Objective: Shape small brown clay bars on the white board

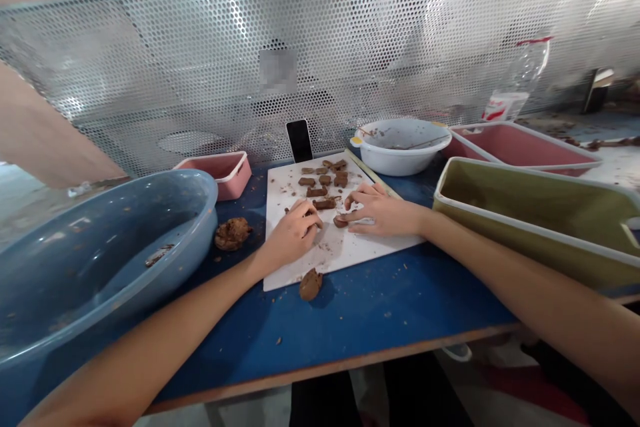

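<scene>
A white board (345,250) carries several small brown pieces of what looks like clay, some shaped like short bars, set in rough rows. My right hand (383,213) reaches in from the right, its fingers bent round a small brown clay piece (341,221) at their tips. Facing it, my left hand (295,233) rests over the board's left side with curled fingers; whatever they may hold is hidden. Close below that hand, a rounded clay lump (311,285) sits at the board's front edge. A larger rough lump (233,233) lies on the blue table left of the board.
A big blue basin (200,207) stands at left, with a small pink bin (235,177) behind it. Behind the board a phone (300,141) leans upright against a perforated metal screen. A white basin (400,159), green bin (530,237), pink bin (530,147) and plastic bottle (517,83) occupy the right.
</scene>
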A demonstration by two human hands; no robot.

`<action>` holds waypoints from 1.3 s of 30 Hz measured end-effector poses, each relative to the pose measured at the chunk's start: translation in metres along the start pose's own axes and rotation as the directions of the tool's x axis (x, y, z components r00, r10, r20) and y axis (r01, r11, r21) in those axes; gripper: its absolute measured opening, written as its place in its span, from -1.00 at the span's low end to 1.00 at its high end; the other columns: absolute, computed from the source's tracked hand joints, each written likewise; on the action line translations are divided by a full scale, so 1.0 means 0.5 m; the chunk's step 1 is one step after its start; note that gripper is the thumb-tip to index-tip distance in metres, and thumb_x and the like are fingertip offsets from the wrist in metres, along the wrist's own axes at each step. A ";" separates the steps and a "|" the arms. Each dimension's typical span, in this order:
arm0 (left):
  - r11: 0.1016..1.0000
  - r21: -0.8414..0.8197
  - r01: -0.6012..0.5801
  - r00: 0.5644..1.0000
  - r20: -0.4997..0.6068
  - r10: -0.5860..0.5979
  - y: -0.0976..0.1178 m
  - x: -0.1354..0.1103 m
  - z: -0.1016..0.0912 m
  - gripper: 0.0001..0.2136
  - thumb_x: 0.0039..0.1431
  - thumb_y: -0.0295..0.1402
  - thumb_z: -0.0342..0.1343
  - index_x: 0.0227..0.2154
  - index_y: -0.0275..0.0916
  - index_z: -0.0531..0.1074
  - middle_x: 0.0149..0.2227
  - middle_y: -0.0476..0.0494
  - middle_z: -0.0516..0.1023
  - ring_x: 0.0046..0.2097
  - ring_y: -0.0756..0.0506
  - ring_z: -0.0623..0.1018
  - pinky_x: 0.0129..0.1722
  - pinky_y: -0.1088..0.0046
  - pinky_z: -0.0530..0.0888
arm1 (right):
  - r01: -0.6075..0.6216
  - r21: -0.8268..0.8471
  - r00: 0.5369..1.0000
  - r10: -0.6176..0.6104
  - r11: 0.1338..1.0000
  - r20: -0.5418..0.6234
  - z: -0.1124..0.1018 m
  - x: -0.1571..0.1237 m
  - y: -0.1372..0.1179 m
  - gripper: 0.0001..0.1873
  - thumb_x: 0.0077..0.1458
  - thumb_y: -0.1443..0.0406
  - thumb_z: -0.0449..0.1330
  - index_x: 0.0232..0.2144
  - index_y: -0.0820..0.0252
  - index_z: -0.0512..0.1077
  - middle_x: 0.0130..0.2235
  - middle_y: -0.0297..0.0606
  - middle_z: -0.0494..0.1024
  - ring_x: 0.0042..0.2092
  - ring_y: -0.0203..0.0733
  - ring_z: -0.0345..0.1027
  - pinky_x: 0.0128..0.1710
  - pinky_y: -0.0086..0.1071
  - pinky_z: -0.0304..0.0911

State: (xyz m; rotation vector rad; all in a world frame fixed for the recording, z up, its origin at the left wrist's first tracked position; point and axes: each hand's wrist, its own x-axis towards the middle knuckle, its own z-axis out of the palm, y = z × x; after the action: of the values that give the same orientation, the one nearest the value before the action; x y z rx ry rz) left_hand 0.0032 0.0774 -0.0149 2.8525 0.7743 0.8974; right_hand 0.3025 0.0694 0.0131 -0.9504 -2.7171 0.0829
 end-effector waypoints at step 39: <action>0.999 0.019 -0.030 1.000 -0.004 0.030 0.000 -0.001 0.001 -0.74 0.50 -0.56 -0.02 -0.25 -0.26 0.55 -0.10 -0.22 0.47 0.01 -0.19 0.47 0.08 0.16 0.52 | -0.016 -0.019 1.000 0.016 1.000 0.017 0.009 0.004 -0.018 -0.55 0.53 -0.06 0.07 0.21 -0.20 0.64 0.28 -0.08 0.48 0.28 0.24 0.20 0.23 0.18 0.09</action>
State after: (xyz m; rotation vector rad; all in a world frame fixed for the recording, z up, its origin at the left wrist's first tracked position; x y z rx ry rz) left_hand 0.0033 0.0774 -0.0157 2.8875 0.7467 0.9045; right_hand 0.2944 0.0638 0.0106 -0.9811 -2.7312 0.0695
